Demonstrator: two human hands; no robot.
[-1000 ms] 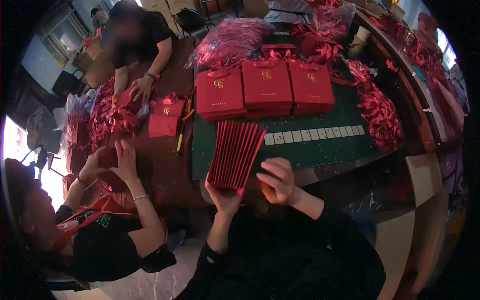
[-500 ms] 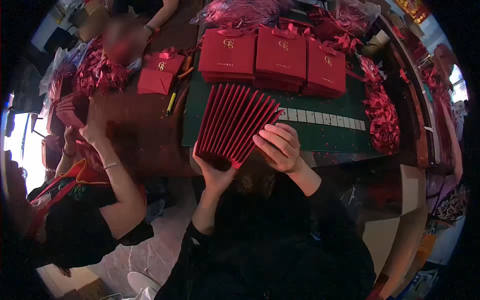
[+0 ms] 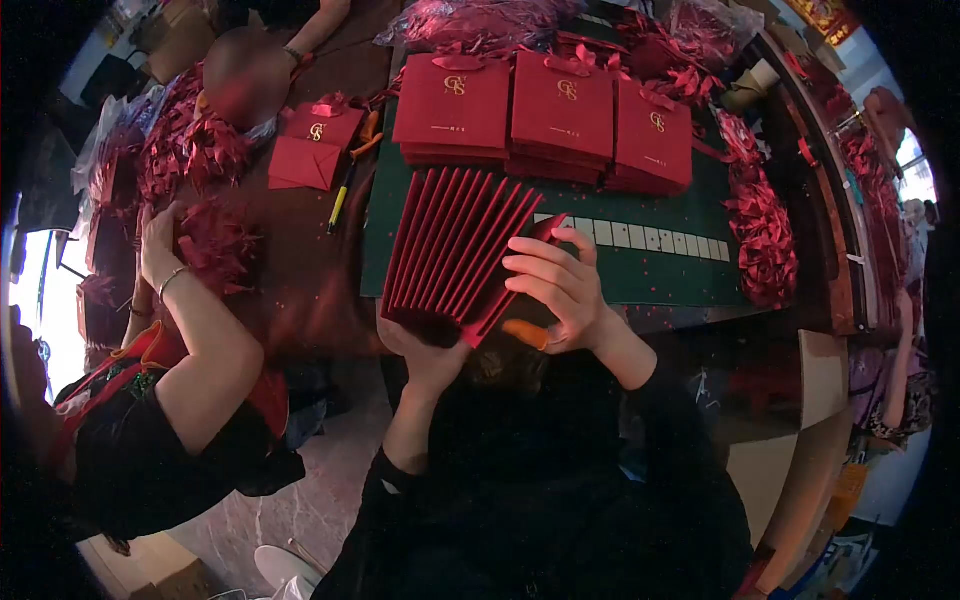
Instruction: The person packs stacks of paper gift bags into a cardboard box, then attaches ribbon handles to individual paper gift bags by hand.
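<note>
My left hand grips a fanned stack of red paper bags by its lower end, over the near edge of the green mat. The bags' upper edges are spread apart like pleats. My right hand is at the right side of the fan. Its fingers lie apart against the rightmost bag, the index fingertip near that bag's top corner. An orange finger cot covers the thumb, which stands away from the fingers.
Three piles of red gift bags with gold print stand on the green mat, near a row of white cards. Red ribbons heap at the right. To the left, a yellow pen lies near a co-worker's hand and red ribbon bundle.
My right hand's fingers have spread, and the orange-capped thumb has come into view. The fan has shifted slightly left. The co-worker's arm has moved, with a ribbon bundle now beside that hand.
</note>
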